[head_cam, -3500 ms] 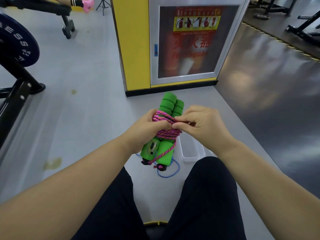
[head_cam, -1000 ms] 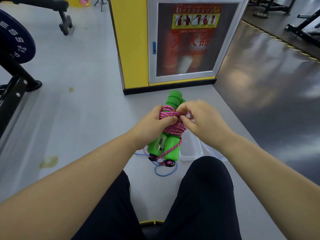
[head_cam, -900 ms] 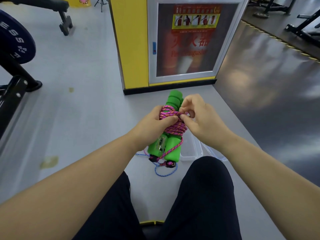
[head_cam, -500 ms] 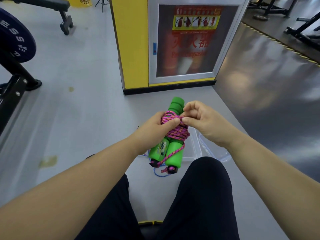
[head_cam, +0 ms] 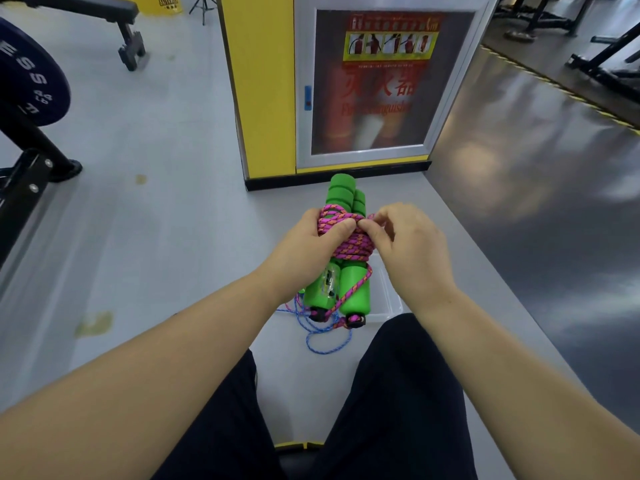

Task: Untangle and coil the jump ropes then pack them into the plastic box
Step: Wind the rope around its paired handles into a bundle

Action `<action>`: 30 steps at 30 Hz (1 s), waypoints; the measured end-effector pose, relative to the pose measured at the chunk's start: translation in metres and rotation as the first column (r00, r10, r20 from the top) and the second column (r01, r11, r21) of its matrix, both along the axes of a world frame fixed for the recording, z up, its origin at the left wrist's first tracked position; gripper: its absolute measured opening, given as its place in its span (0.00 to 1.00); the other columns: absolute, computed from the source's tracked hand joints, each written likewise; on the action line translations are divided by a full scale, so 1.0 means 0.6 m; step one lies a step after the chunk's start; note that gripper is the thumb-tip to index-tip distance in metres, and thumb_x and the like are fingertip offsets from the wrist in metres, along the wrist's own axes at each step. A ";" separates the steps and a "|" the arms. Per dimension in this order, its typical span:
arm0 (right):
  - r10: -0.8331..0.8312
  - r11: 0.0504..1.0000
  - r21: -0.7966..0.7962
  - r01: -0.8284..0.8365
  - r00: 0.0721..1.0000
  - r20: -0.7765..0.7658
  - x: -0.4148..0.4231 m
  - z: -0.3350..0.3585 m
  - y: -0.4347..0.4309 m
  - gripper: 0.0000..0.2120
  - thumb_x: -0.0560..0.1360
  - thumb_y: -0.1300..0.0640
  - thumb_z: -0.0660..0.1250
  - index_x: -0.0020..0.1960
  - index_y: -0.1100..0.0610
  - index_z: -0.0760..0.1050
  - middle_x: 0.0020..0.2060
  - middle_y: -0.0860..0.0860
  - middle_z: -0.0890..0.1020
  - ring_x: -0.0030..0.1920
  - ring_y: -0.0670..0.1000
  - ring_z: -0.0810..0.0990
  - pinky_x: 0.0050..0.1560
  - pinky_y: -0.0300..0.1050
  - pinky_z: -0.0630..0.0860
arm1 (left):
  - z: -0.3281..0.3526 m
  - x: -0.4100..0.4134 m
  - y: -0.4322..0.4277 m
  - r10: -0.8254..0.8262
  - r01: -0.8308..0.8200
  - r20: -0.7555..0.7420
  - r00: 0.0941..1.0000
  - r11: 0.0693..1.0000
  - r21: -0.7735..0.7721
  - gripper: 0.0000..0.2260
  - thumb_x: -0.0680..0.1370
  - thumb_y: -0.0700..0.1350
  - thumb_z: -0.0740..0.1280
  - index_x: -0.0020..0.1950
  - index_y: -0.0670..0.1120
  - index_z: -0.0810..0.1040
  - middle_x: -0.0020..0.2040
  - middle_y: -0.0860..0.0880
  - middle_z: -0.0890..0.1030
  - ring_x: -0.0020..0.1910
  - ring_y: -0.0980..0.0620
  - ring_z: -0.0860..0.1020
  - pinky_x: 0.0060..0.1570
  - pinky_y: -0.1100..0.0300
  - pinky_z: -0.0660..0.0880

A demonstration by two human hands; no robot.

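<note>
Pink braided cord (head_cam: 349,240) is wound in tight turns around a pair of green foam handles (head_cam: 356,289), held at the centre of the frame above a grey gym floor (head_cam: 156,237). The left hand (head_cam: 304,251) grips the bundle from the left of the frame, thumb pressed across the wraps. The right hand (head_cam: 412,247) pinches the cord at the upper edge of the coil, apparently tucking the free end under a turn. A clear plastic box (head_cam: 389,299) sits on the floor below the bundle, partly hidden by the right wrist and knee. A blue jump rope (head_cam: 325,341) lies in loose loops near it at lower centre, not yet coiled. A fire-extinguisher cabinet (head_cam: 377,84) fills the upper centre and a weight plate (head_cam: 31,84) the upper left. The likely risk is that the end is not wedged firmly, or the thumb lifts too soon. The cord could then slacken and the turns slide off the handles. The blue loops could also snag the bundle on its way to the box.
</note>
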State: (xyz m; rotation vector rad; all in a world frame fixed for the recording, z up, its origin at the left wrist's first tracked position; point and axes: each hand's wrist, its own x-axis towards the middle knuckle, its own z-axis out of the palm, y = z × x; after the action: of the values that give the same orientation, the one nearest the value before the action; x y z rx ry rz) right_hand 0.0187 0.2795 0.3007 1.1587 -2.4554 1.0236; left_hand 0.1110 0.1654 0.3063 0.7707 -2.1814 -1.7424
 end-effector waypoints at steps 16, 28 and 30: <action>0.154 0.971 -0.197 -0.134 0.984 0.093 -0.004 -0.002 -0.001 0.03 0.71 0.63 0.68 0.41 0.62 0.80 0.40 0.50 0.75 0.36 0.44 0.75 0.39 0.35 0.76 | 0.003 0.006 0.005 -0.022 0.024 0.029 0.999 0.998 -0.066 0.19 0.77 0.57 0.63 0.64 0.49 0.71 0.53 0.49 0.80 0.51 0.50 0.79 0.56 0.49 0.76; 0.032 0.952 -0.289 0.103 0.904 0.427 0.018 -0.004 -0.002 0.05 0.72 0.60 0.70 0.46 0.55 0.82 0.39 0.48 0.83 0.40 0.43 0.82 0.42 0.38 0.80 | 0.007 0.003 0.013 -0.014 0.017 0.027 1.000 0.991 -0.133 0.16 0.78 0.55 0.61 0.61 0.49 0.70 0.50 0.51 0.79 0.50 0.51 0.78 0.52 0.53 0.77; 0.057 0.937 -0.338 0.092 0.912 0.406 0.020 -0.007 0.000 0.05 0.71 0.62 0.70 0.45 0.54 0.81 0.39 0.48 0.83 0.40 0.44 0.82 0.42 0.41 0.80 | 0.009 0.003 0.012 -0.031 0.036 0.043 0.999 0.991 -0.130 0.17 0.78 0.56 0.61 0.63 0.48 0.70 0.52 0.49 0.79 0.51 0.51 0.79 0.54 0.51 0.76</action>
State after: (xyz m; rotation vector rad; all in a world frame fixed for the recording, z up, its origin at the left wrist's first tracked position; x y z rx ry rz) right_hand 0.0305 0.2794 0.2967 0.8693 -2.4126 1.7699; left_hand 0.1128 0.1726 0.3116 0.7483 -2.3219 -1.5926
